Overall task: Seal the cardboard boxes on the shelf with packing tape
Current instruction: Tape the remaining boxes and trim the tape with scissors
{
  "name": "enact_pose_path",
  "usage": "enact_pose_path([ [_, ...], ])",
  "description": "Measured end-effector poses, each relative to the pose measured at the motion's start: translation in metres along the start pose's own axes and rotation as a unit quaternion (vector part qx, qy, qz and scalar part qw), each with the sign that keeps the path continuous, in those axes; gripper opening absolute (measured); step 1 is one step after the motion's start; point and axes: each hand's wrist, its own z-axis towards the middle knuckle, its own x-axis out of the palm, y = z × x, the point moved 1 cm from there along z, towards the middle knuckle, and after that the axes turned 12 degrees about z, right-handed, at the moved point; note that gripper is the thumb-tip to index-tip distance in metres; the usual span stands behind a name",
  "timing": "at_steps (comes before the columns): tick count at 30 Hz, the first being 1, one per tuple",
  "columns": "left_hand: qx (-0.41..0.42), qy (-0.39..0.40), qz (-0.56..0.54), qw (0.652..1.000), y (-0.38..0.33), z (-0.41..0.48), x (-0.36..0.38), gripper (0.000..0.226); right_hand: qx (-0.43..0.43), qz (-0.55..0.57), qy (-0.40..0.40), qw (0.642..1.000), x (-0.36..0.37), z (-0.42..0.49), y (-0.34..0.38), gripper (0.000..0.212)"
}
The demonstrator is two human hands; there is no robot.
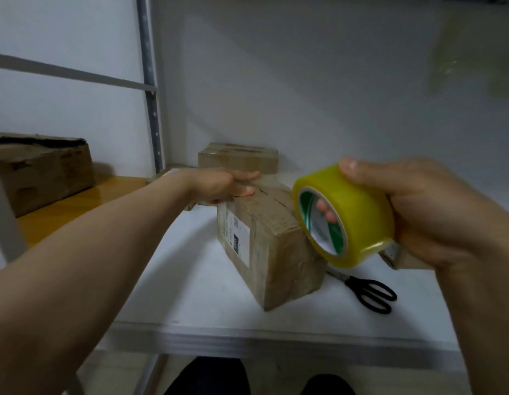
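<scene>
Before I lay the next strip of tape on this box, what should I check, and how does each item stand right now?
1. Box steadied: ok, the left hand holds its far end.
2. Tape roll in hand: ok, the right hand grips it beside the box.
3. Free tape end stuck to the box: cannot tell.
4. Top flaps down: ok, they lie flat.
5. Scissors available: ok, lying on the shelf right of the box.
</scene>
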Motion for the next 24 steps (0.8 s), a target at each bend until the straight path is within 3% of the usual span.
enact_pose_path([
  [8,0.001,-0.027,0.002,1.000,-0.002,-0.005,0.006,0.050,0.086,0.034,-0.045,0.995,-0.026,-0.028,-0.055,0.041],
  [11,0.068,-0.053,0.095,0.992,0.001,-0.013,0.012,0.046,0.133,0.039,-0.074,0.988,-0.026,-0.027,-0.080,0.047],
  [14,0.111,-0.163,0.203,0.959,-0.023,-0.025,0.023,0.040,0.153,0.053,-0.080,0.983,-0.026,-0.022,-0.089,0.044],
  [16,0.165,-0.174,0.176,0.955,-0.035,-0.032,0.034,0.041,0.155,0.065,-0.086,0.982,-0.026,-0.019,-0.088,0.033],
  [18,0.198,-0.091,0.171,0.961,-0.043,-0.040,0.042,0.064,0.153,0.072,-0.090,0.981,-0.025,-0.016,-0.089,0.021],
  [21,0.171,-0.036,0.304,0.937,-0.047,-0.045,0.049,0.111,0.147,0.070,-0.103,0.981,-0.021,-0.010,-0.092,0.019],
  [24,0.164,-0.048,0.307,0.936,-0.054,-0.041,0.049,0.113,0.132,0.094,-0.109,0.981,-0.021,-0.004,-0.095,0.020],
])
